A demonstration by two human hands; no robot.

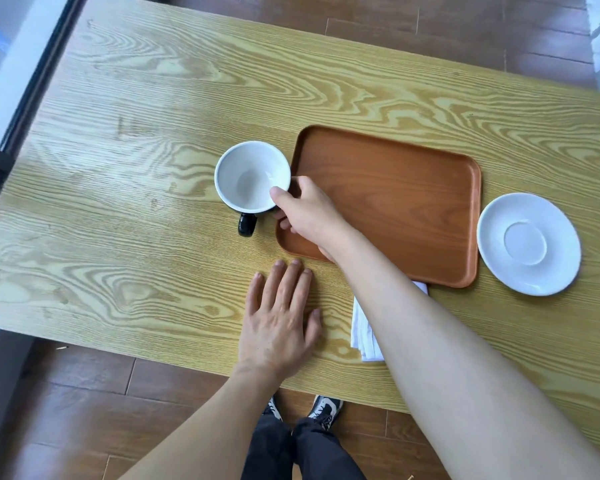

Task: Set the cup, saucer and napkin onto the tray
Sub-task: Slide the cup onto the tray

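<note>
While gripping the cup (252,176) at its near-right rim with the right hand (305,211), just left of the empty tray (388,188): rigid, breakable, probably slick glaze, best lifted by rim or black handle; left hand (279,320) flat, released.

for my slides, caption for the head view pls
Right hand grips cup beside empty tray; saucer and napkin wait.

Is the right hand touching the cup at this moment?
Touching. The head view shows the right hand with its thumb pressed on the near rim of the cup and fingers wrapped under its side.
</note>
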